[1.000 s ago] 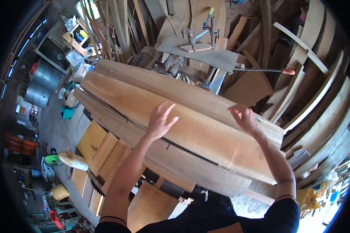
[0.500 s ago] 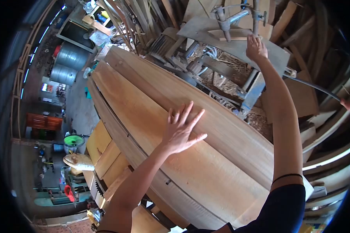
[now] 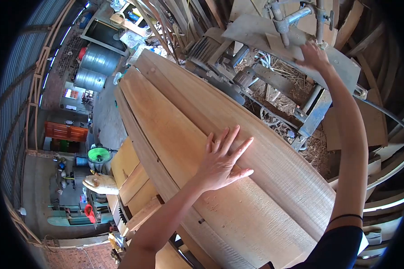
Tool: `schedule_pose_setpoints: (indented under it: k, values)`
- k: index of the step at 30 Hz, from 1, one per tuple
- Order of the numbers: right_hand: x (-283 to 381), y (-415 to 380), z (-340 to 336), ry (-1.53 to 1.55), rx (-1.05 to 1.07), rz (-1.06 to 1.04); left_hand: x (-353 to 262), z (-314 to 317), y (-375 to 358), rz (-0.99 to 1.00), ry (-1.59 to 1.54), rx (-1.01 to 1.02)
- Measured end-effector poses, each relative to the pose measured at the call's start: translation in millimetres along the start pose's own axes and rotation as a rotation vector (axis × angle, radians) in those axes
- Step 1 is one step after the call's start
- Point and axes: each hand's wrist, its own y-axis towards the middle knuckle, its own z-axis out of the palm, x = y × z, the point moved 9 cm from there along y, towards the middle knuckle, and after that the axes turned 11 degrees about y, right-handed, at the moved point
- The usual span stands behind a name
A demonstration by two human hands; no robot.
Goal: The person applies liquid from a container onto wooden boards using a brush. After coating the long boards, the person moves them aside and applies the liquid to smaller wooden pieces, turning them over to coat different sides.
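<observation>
— Which way did the top plank point(image 3: 197, 134) run?

— Its long axis went from the lower right, near the person, up to the left, tapering toward the grey drums point(image 3: 94, 67). It lay flat on a stack of similar planks point(image 3: 274, 166).

— And the hands?

— The left hand point(image 3: 222, 163) lay flat on that plank, fingers spread wide, holding nothing. The right hand point(image 3: 314, 56) was stretched out to the grey machine table point(image 3: 341, 67), palm down on it; I couldn't tell whether it gripped anything.

— What stood around?

— A metal machine frame point(image 3: 309, 116) with sawdust under it just beyond the stack, and leaning boards point(image 3: 372, 121) to the right. Below left were short wooden blocks point(image 3: 132, 179) and a green tub point(image 3: 98, 155).

— The room?

— A cluttered workshop with a corrugated metal wall point(image 3: 18, 112) on the left.
</observation>
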Motion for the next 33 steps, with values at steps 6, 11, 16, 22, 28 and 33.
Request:
schedule_pose_setpoints:
  k: [6,11,16,22,28,33]
  values:
    - [-24,-155,-38,0.201,-0.113,0.019,-1,5,-1,0.020,0.015,-0.011]
    - [-48,-319,0,1.926,0.154,0.729,0,5,-5,0.028,0.045,-0.040]
    - [39,-419,-86,2.537,0.213,0.682,-23,-23,-17,0.017,0.076,-0.156]
    - [122,-533,-180,2.675,0.361,0.388,-160,-121,-115,0.287,-0.481,-0.511]
    - [209,-694,-219,2.674,0.372,0.284,-304,-150,-268,0.382,-1.874,0.129]
    - [261,-841,-227,2.857,0.254,0.137,-384,-141,-397,0.594,-1.954,0.224]
